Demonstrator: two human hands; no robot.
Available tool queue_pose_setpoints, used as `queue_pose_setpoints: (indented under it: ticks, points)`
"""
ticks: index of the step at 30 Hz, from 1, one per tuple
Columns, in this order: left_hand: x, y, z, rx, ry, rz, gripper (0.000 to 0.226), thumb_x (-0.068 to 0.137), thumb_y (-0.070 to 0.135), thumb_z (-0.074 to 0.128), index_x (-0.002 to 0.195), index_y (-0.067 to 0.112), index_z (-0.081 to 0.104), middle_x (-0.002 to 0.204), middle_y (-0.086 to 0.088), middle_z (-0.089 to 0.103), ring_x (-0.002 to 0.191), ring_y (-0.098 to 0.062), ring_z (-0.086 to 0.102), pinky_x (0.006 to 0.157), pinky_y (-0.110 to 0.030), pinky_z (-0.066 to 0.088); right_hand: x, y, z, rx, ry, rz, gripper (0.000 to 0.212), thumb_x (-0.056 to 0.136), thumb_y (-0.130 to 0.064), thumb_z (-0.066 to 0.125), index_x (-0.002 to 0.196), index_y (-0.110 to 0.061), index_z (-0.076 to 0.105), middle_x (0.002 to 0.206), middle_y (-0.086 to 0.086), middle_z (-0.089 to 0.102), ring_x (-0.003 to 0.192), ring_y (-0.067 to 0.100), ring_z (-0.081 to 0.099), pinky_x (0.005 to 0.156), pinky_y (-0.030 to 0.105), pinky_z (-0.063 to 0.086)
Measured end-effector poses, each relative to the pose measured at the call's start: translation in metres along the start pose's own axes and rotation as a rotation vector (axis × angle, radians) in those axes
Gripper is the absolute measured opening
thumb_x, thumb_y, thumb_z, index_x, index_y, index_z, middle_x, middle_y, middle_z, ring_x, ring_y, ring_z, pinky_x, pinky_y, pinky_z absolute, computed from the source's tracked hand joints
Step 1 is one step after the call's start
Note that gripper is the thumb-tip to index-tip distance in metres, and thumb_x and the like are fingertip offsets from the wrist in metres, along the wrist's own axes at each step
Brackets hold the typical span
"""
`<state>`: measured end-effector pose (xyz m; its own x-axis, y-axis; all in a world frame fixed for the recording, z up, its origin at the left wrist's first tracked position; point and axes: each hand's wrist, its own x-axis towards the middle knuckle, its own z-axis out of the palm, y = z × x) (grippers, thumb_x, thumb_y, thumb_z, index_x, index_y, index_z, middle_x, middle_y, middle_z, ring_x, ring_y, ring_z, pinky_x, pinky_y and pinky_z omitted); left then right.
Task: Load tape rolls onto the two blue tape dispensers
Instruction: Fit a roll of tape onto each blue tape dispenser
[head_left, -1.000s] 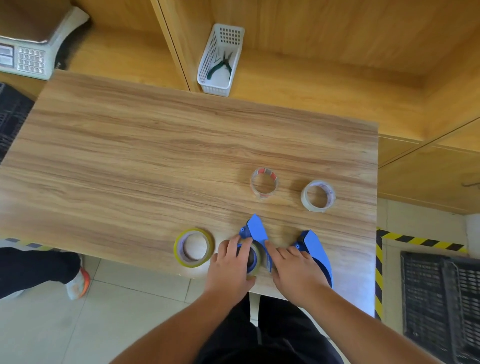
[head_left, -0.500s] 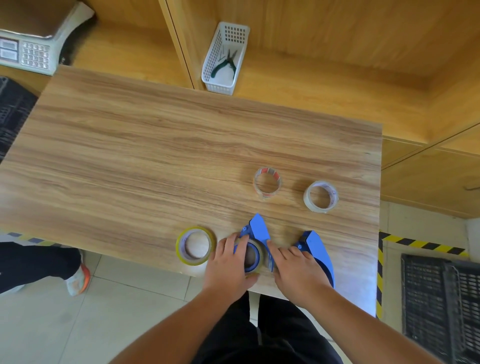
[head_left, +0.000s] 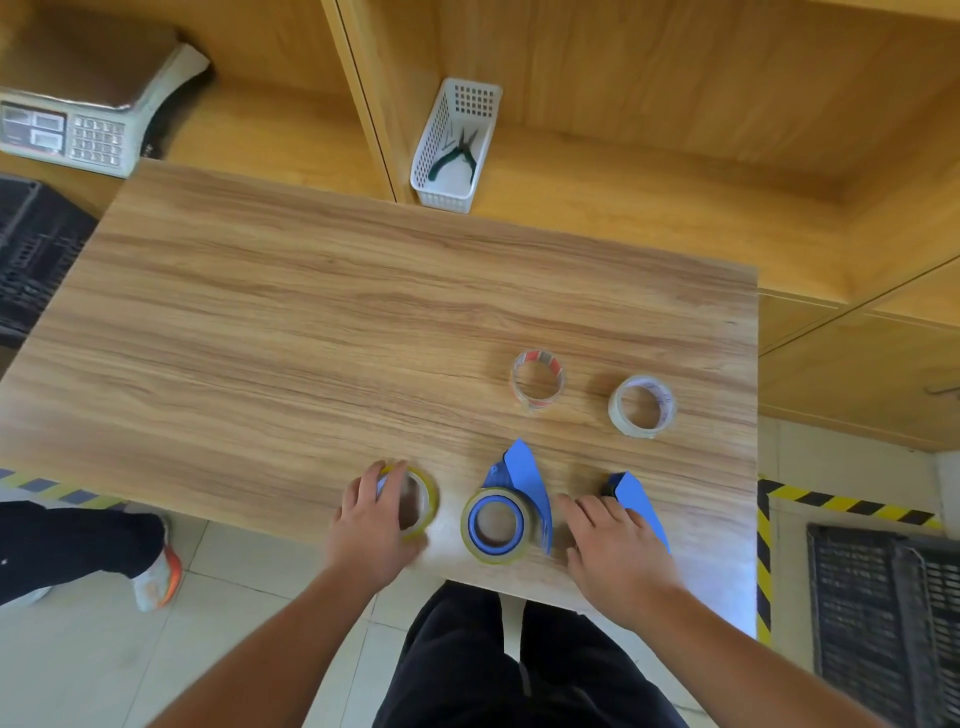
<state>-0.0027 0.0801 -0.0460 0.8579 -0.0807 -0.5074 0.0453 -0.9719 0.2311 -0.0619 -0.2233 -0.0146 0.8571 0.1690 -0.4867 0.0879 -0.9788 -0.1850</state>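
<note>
One blue tape dispenser (head_left: 522, 470) lies near the table's front edge with a yellowish tape roll (head_left: 496, 522) seated on its blue hub. To its left, my left hand (head_left: 371, 519) is closed over a yellow tape roll (head_left: 423, 501) that lies flat. The second blue dispenser (head_left: 636, 496) lies at the right, its near part hidden under my right hand (head_left: 615, 553). That hand rests flat with its fingers stretched forward, and it grips nothing I can see. Two clear tape rolls, one with red print (head_left: 537, 379) and one plain (head_left: 642, 405), lie farther back.
The wooden table (head_left: 311, 338) ends just in front of my hands. A white basket (head_left: 457, 140) holding pliers stands on the shelf behind, and a weighing scale (head_left: 78, 124) sits at the back left. Another person's leg and shoe (head_left: 156, 577) are on the floor at the left.
My left hand has left the loaded dispenser and moved left onto the yellow roll. My right hand's fingers have drawn back from that dispenser. The roll on the hub is now uncovered.
</note>
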Motion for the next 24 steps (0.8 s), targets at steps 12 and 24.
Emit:
queue_pose_setpoints:
  ticks: [12, 24]
  points:
    - [-0.023, 0.015, -0.022, -0.122, 0.106, 0.022, 0.106, 0.066, 0.060, 0.079, 0.155, 0.037, 0.028, 0.155, 0.001, 0.029, 0.135, -0.028, 0.034, 0.104, -0.048, 0.047, -0.024, 0.052, -0.012, -0.018, 0.054, 0.163, 0.054, 0.090, -0.030, 0.054, 0.143, -0.022, 0.046, 0.132, 0.000, 0.056, 0.114, 0.026, 0.054, 0.098, 0.038, 0.046]
    - [-0.064, 0.153, 0.005, -0.169, 0.055, 0.409, 0.101, 0.068, 0.057, 0.072, 0.156, 0.039, 0.027, 0.155, 0.009, 0.025, 0.145, -0.017, 0.027, 0.116, -0.036, 0.038, -0.050, 0.096, 0.004, 0.074, -0.067, 0.168, 0.062, 0.095, -0.045, 0.042, 0.154, -0.037, 0.023, 0.134, -0.003, 0.054, 0.118, 0.025, 0.048, 0.100, 0.036, 0.042]
